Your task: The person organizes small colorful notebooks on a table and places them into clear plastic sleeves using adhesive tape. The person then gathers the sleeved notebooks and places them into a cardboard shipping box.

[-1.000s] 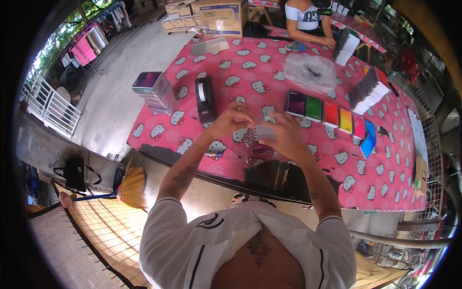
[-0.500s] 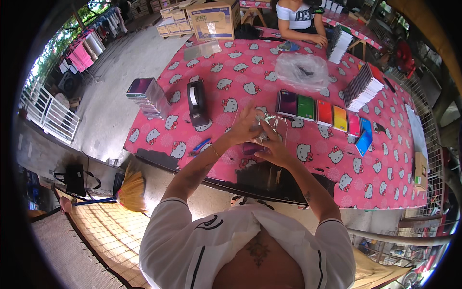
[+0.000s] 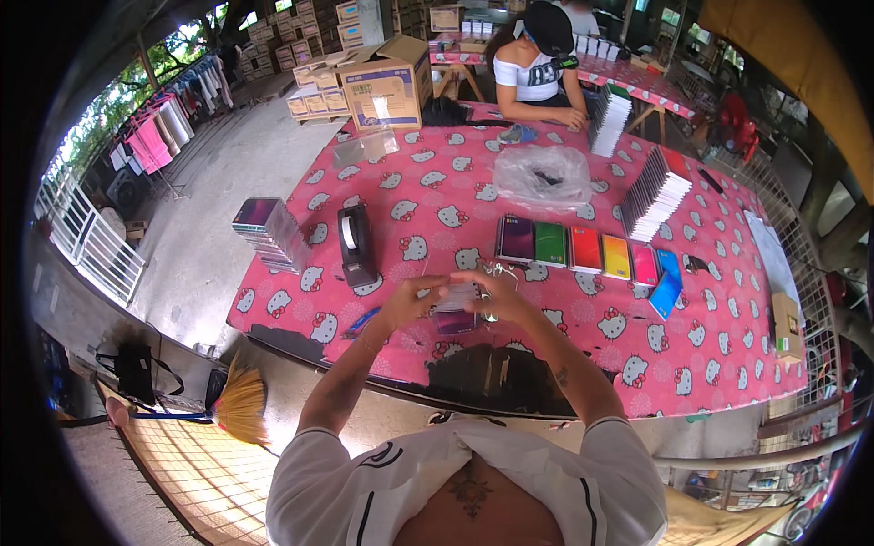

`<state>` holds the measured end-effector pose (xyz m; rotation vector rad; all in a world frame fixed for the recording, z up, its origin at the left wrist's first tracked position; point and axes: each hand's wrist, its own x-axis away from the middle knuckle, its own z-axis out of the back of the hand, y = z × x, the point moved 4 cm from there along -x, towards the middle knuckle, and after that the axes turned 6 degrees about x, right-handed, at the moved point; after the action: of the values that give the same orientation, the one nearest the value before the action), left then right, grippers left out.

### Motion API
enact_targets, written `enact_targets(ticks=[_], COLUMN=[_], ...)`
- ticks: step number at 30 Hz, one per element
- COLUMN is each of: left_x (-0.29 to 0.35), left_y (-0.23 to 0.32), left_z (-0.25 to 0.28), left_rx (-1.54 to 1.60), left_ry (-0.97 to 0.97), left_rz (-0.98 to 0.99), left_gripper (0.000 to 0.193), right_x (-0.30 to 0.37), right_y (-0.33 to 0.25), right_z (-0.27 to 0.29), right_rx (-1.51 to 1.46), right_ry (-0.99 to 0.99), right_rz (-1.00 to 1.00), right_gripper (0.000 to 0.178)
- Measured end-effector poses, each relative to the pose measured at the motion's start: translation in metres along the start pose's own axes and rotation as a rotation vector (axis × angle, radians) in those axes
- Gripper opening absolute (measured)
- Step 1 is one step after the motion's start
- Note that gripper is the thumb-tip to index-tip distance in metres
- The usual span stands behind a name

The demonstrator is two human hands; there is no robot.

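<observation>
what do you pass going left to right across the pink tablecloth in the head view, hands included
Purple-topped stack → black tape dispenser → left hand → right hand → green notebook → red notebook → yellow notebook → blue notebook → small brown box.

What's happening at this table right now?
A person's left hand and right hand are together over a purple booklet, with shiny clear plastic by the right one; the exact grip is hidden. A black tape dispenser stands to the left, with a stack of booklets beyond it. A row of coloured booklets lies to the right. Across the table, a co-worker has their arms on the tabletop.
</observation>
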<state>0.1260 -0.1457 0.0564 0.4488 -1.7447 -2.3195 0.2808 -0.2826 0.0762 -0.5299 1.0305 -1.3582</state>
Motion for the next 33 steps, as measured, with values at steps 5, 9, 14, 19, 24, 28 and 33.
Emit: enact_targets(ticks=[5,9,14,19,24,28,33], left_x=[0.025,0.018,-0.010,-0.033,-0.038,-0.050,-0.042], left_y=[0.046,0.033,0.035,0.029,0.033,0.041,-0.048], left_z=[-0.018,-0.012,-0.006,0.002,-0.011,-0.023,0.031], left_rx=[-0.790,-0.619,-0.490,-0.548,-0.792,-0.911,0.332], left_ry=[0.088,0.029,0.011,0.022,0.039,0.031,0.329], left_rz=[-0.557,-0.369,-0.122,-0.003,0.110,0.016,0.203], left_gripper=[0.037,0.034,0.028,0.020,0.018,0.016,0.021], right_x=[0.020,0.017,0.006,-0.003,-0.006,-0.003,0.001], right_y=[-0.026,-0.007,0.000,-0.006,-0.014,0.008,0.029], right_z=[-0.004,-0.015,-0.015,-0.015,-0.022,0.001,-0.006], right_rx=[0.484,0.406,0.315,0.334,0.752,0.610,-0.125], right_ry=[0.061,0.073,0.157,0.146,0.105,0.238,0.121], right_rz=[0.251,0.172,0.008,-0.071,0.036,-0.046,-0.324], right_gripper=[0.035,0.029,0.024,0.027,0.035,0.036,0.036])
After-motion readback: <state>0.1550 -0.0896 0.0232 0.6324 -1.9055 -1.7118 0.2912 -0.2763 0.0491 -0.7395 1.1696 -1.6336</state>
